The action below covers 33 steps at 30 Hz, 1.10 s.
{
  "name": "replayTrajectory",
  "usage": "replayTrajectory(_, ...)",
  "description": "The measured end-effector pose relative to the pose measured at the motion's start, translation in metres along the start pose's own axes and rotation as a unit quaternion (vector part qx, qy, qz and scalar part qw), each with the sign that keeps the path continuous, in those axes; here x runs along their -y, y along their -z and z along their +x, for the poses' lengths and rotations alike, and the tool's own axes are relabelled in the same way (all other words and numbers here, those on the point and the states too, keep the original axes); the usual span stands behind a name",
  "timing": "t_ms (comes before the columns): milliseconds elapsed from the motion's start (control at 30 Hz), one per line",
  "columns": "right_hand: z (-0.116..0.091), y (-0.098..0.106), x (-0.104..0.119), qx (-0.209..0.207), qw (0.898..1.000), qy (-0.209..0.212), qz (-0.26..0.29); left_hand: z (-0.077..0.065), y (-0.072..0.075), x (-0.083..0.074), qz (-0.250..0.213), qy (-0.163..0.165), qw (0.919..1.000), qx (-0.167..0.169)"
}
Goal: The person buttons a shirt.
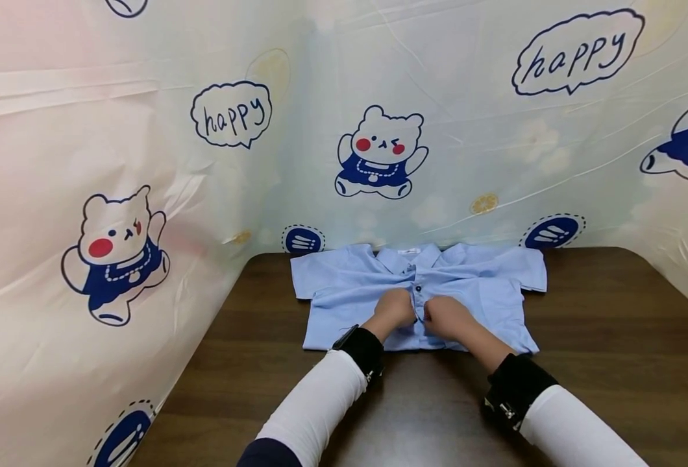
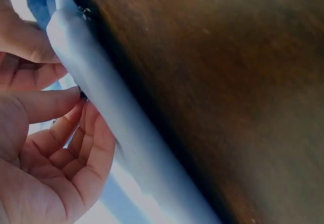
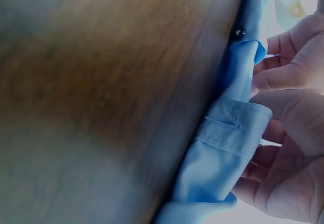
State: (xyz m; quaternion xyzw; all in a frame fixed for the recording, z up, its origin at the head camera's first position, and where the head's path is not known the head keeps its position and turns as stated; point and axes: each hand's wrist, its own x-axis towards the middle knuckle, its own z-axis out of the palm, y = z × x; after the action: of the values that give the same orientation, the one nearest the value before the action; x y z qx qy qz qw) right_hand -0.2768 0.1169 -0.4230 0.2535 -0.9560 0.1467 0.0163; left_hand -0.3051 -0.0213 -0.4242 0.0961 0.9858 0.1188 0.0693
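A light blue short-sleeved shirt (image 1: 338, 318) lies front up on the table, its collar (image 1: 387, 259) toward the back. Both hands meet over its front placket, below a dark button (image 1: 418, 288). With thumb and fingertips my left hand (image 1: 395, 307) pinches a small dark button (image 2: 82, 95) at the placket edge. Just across from it, my right hand (image 1: 449, 316) pinches the fabric of the other front edge, where a stitched buttonhole strip (image 3: 228, 125) shows in the right wrist view. The right fingertips are partly hidden behind the cloth.
Brown wooden table (image 1: 613, 363) surrounds the shirt, whose hem lies toward me. Behind and to the left hangs a printed curtain (image 1: 297, 162) with bears and "happy" bubbles. Another dark button (image 3: 238, 33) sits lower on the placket. Black bands (image 1: 364, 350) wrap both wrists.
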Motion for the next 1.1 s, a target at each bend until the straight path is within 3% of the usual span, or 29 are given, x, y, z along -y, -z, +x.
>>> replayTrajectory(233, -0.004, 0.005, -0.004, -0.03, 0.99, -0.068, 0.118, -0.007, -0.001, 0.007, -0.074, -0.008, 0.9968, -0.03)
replayTrajectory(367, -0.006, 0.007, -0.008, -0.039, 0.977, -0.095, 0.188, -0.013, -0.002, 0.011, -0.176, -0.004, 0.9834, -0.044)
replayTrajectory(400, -0.007, 0.008, -0.009, -0.037, 0.971, -0.107, 0.21, -0.014, -0.002, 0.012, -0.207, 0.002, 0.9775, -0.04)
replayTrajectory(467, -0.008, 0.008, -0.009, -0.031, 0.96, -0.125, 0.249, -0.016, -0.002, 0.012, -0.286, 0.017, 0.9577, -0.026)
replayTrajectory(633, -0.008, 0.008, -0.007, -0.027, 0.941, -0.139, 0.306, -0.02, -0.001, 0.009, -0.45, 0.078, 0.8892, 0.02)
replayTrajectory(700, -0.007, 0.007, -0.007, -0.032, 0.939, -0.135, 0.314, -0.021, -0.001, 0.008, -0.479, 0.093, 0.8723, 0.031)
replayTrajectory(933, -0.006, 0.003, -0.005, -0.043, 0.933, -0.119, 0.336, -0.022, -0.003, 0.009, -0.533, 0.102, 0.8387, 0.048)
replayTrajectory(1033, -0.006, 0.001, -0.005, -0.036, 0.927, -0.127, 0.352, -0.022, -0.004, 0.01, -0.546, 0.104, 0.8298, 0.054)
replayTrajectory(1100, -0.006, 0.0, -0.005, -0.029, 0.915, -0.136, 0.378, -0.023, -0.004, 0.01, -0.546, 0.103, 0.8296, 0.055)
